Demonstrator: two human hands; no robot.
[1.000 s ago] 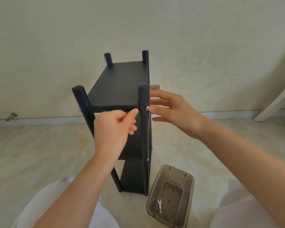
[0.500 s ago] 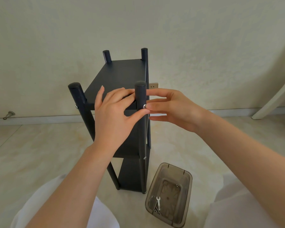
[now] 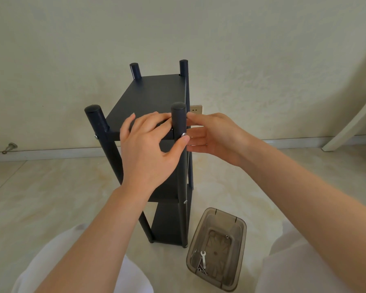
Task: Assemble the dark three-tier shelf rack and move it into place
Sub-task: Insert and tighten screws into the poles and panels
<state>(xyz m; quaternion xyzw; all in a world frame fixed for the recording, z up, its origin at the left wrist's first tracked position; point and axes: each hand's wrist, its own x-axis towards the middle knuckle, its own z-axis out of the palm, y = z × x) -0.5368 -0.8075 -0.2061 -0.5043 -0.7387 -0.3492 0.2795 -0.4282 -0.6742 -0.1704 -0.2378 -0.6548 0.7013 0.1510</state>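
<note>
Rack (image 3: pixel 156 98) stands upright on the floor (image 3: pixel 51 197) at frame centre, near the wall. All three dark shelves sit between four posts, so the assembly looks nearly or fully done. Left hand (image 3: pixel 148 149) rests on the front edge of the top shelf, fingers (image 3: pixel 148 121) fairly straight and laid flat, thumb tip touching the silver bolt head (image 3: pixel 183 134) on the near right post (image 3: pixel 179 117); it holds nothing. Right hand (image 3: pixel 216 138) is just right of that post, fingers extended and loose with the tips at the post's side, holding nothing. This reads as a hand check or finger-tightening of the last bolt. Bolt heads also show on the near left post and lower down the right post. Left to do, as far as I can judge: final tightening, then moving the rack into place. A smoky clear plastic bin (image 3: pixel 239 225) sits on the floor at lower right, just beside the rack's foot, with a small wrench (image 3: pixel 203 259) and some small hardware inside. Floor is pale marbled tile, the wall is cream and textured with a light baseboard, and a wall outlet (image 3: pixel 195 109) shows behind the rack. A door stop (image 3: pixel 10 147) is at far left and a white furniture leg (image 3: pixel 351 123) at the right edge. White-clad knees fill the bottom corners.
</note>
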